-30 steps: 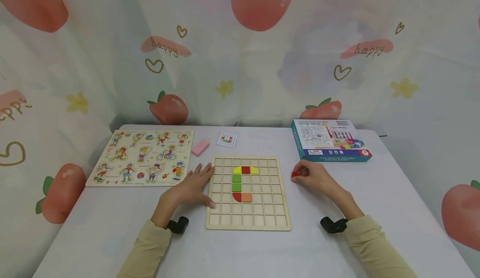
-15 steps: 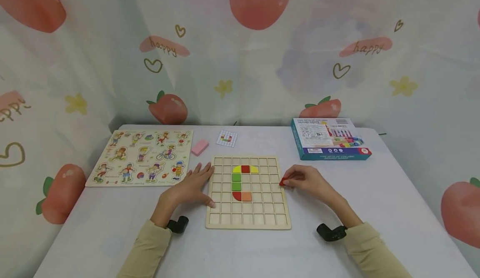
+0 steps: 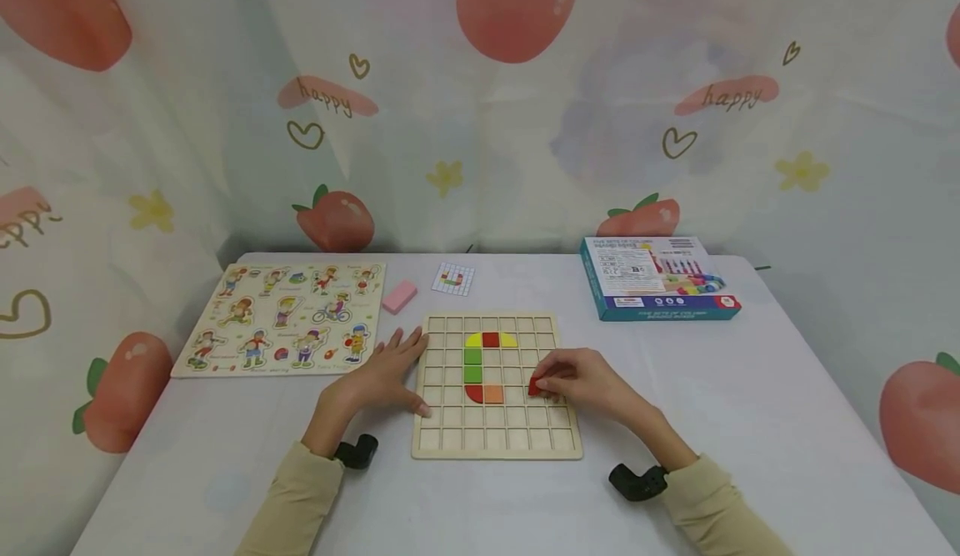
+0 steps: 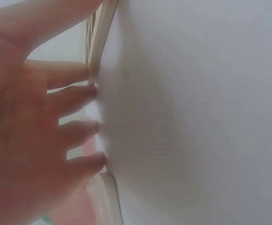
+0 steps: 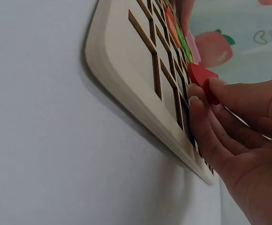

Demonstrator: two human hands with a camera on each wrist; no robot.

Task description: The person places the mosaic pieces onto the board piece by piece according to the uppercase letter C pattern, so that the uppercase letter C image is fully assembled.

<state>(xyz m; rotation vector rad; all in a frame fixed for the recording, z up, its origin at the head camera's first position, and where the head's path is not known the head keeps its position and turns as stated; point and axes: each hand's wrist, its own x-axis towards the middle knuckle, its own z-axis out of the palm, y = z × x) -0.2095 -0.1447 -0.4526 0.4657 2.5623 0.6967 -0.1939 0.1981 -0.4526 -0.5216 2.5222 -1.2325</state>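
Note:
My right hand [image 3: 583, 379] pinches a small red block [image 5: 201, 76] between thumb and fingers, over the right part of a wooden grid board [image 3: 495, 455]. A slanted or curved side of that block shows in the right wrist view. Straight and spread, the fingers of my left hand [image 3: 381, 379] rest along the board's left edge, thumb tip on its frame. Set in the grid are two rounded yellow blocks [image 3: 509, 341] with a red square block [image 3: 491, 340] between them, two green blocks [image 3: 472, 357], a rounded red block [image 3: 474, 393] and an orange block [image 3: 493, 394].
At the left lies a picture puzzle board [image 3: 300, 368] with cartoon figures. A pink block [image 3: 400, 297] and a small card with a coloured grid pattern [image 3: 453, 279] lie behind the grid board. A flat teal-and-white box [image 3: 652, 281] stands at the back right.
My right hand has carried the red block leftward and toward me, from the table beside the board to over its right columns. My left hand has stayed at the board's edge.

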